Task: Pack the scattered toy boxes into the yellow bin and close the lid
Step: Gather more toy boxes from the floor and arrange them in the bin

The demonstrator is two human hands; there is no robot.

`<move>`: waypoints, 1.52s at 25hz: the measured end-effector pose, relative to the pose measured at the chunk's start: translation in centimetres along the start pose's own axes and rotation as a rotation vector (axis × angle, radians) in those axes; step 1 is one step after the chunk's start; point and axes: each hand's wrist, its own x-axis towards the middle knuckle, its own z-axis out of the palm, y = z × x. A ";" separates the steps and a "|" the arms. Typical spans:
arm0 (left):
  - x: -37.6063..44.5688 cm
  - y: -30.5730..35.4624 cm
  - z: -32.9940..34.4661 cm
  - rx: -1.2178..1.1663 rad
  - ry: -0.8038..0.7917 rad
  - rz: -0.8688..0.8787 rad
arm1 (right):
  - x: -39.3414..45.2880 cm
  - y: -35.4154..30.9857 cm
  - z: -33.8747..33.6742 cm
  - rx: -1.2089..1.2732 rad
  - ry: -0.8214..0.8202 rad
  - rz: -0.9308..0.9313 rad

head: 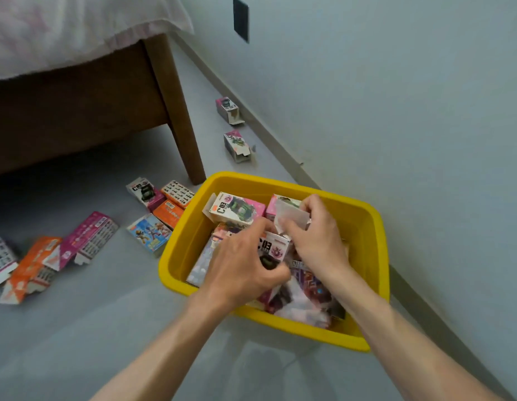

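both hands in the yellow bin, sorting toy boxes

we see the glossy plastic yellow bin [364, 224] on the grey floor [107, 328], lidless. our left hand [245, 270] grips a white cardboard box marked c03 [276, 247], long axis pointing away from us; our right hand [315, 235] pinches its pale flap [289, 214]. more boxes [89, 241] lie scattered left.

Soft, even daylight, rather dim and cool, seemingly from above left. Deep shadow lies under the bed [78, 117]. A faint sheen shows on the floor [107, 328]. Wide-angle bending tilts the wall [396, 96]; slight motion blur softens both hands and the box prints
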 end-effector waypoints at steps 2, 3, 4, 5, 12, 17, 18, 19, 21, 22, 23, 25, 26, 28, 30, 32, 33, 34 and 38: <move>0.0 0.8 1.0 -0.016 -0.036 -0.021 | -0.9 0.5 -0.7 -0.087 -0.051 -0.092; 0.1 1.2 1.3 -0.020 -0.036 -0.022 | -1.5 0.6 -1.1 -0.040 -0.084 -0.118; 0.3 1.4 1.4 -0.012 -0.040 -0.015 | -2.2 0.8 -1.4 0.004 -0.120 -0.131; 0.4 1.5 1.6 -0.013 -0.050 -0.007 | -2.7 1.0 -1.8 0.034 -0.164 -0.129; 4.2 1.1 3.8 -0.086 -0.265 0.011 | 1.1 3.1 -11.4 0.142 0.097 0.046; 6.6 0.0 7.5 0.559 -0.568 0.077 | 2.5 4.4 -12.0 -0.140 0.336 0.083; 6.4 -0.4 7.8 0.577 -0.559 0.067 | 2.4 4.4 -11.2 -0.180 0.339 0.071; 6.1 -0.8 7.8 0.606 -0.537 0.070 | 2.2 4.5 -10.5 -0.199 0.342 0.073; 5.7 -1.5 7.7 0.658 -0.490 0.070 | 2.0 4.6 -10.1 -0.226 0.341 0.089; 5.6 -1.7 7.6 0.669 -0.474 0.064 | 1.9 4.9 -10.1 -0.256 0.330 0.090; 5.6 -1.8 7.5 0.676 -0.469 0.055 | 1.8 5.1 -10.1 -0.297 0.315 0.096; 5.8 -1.9 7.4 0.653 -0.468 0.039 | 1.2 5.6 -9.9 -0.359 0.291 0.113; 5.8 -1.9 7.4 0.646 -0.462 0.039 | 1.1 5.5 -9.5 -0.373 0.288 0.092; 5.7 -2.2 7.3 0.637 -0.461 0.047 | 1.2 5.1 -8.0 -0.534 0.253 -0.005; 5.4 -2.4 7.4 0.631 -0.448 0.042 | 1.5 5.4 -6.1 -0.879 0.198 -0.152; 5.3 -2.4 7.6 0.639 -0.443 0.040 | 2.1 5.3 -5.5 -1.129 0.095 -0.236; 5.3 -2.4 7.6 0.642 -0.444 0.042 | 2.2 5.3 -5.7 -1.185 0.023 -0.276; 5.4 -2.4 7.7 0.641 -0.447 0.040 | 2.4 5.3 -6.1 -1.208 -0.054 -0.323; 5.5 -2.5 7.7 0.624 -0.462 0.034 | 3.7 4.5 -7.8 -1.257 -0.462 -0.318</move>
